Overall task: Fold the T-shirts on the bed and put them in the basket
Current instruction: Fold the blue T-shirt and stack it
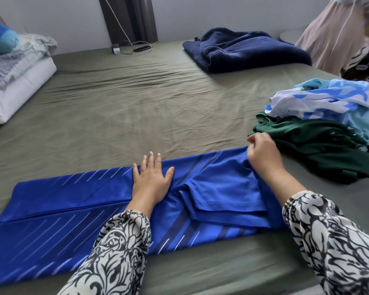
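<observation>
From the head camera, your left hand (150,177) lies flat on the blue T-shirt (58,201), fingers straight and slightly spread, palm pressing the cloth near its middle. The shirt is spread lengthwise across the near edge of the bed (119,107), its striped body running off to your left and its sleeves already folded in over the right half, where layered hems show.

Your right hand (262,154) is at the shirt's far right corner, fingers curled with the tips drawn together in a pinch; blue cloth rises to it under the palm (whether the fingertips themselves have hold of that cloth cannot be told, as the knuckles hide the grip). Both forearms wear black-and-white patterned sleeves (115,252).

Just beyond your right hand lies a dark green T-shirt (320,150), crumpled, and on top of it toward the back a heap of white and light blue T-shirts (328,103), unfolded.

Farther up the olive sheet, a navy blanket (243,52) sits bunched near the wall. At the far left, a white pillow (19,90) carries checked bedding. A white cable (126,45) trails down the wall to the mattress edge, and pale pink cloth (332,35) hangs at the upper right.
</observation>
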